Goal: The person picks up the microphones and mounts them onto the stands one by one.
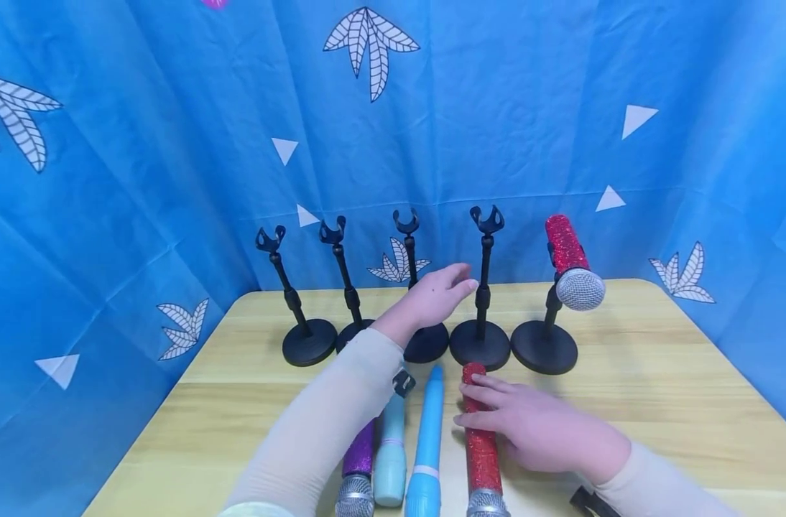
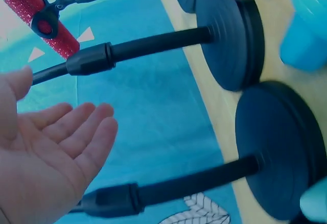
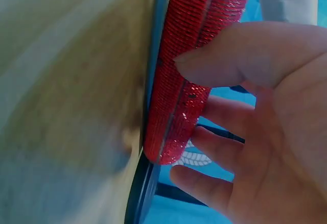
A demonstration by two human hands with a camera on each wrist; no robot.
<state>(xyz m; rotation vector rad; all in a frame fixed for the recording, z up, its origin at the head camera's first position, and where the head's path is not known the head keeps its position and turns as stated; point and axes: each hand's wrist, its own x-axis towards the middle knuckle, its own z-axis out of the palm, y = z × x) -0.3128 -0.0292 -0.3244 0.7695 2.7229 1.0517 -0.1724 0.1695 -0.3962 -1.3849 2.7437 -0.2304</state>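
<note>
1. The left hand (image 1: 437, 294) reaches over the worktop (image 1: 664, 402), in front of the middle stand (image 1: 425, 345) and just beside the pole of the fourth stand (image 1: 483, 301) from the left. Its fingers (image 2: 91, 132) are extended and relaxed, the thumb apart from them, and it holds nothing; whether it touches the pole cannot be told.
2. The right hand (image 1: 532, 427) is at the red microphone (image 1: 483, 463), its fingers (image 3: 217, 147) spread across the handle in the head view. The right wrist view shows the thumb overlapping one side and the fingers at the other — whether they grip or merely rest there, I cannot tell.
3. That red microphone lies along the worktop, silver head toward the person, handle end just beside the base of the fourth stand.
4. To its left lie the blue microphone (image 1: 425, 445), the mint microphone (image 1: 390, 467) and the purple microphone (image 1: 358, 456). The left forearm passes over part of the last two.
5. At the far right, the fifth stand (image 1: 544, 347) carries a second red microphone (image 1: 566, 244), tilted with its silver head down and forward.
6. The leftmost stand (image 1: 309, 341) and the second stand (image 1: 345, 276) complete the row — all five upright on round black bases, before a blue cloth (image 1: 509, 108) printed with white leaves and triangles.
</note>
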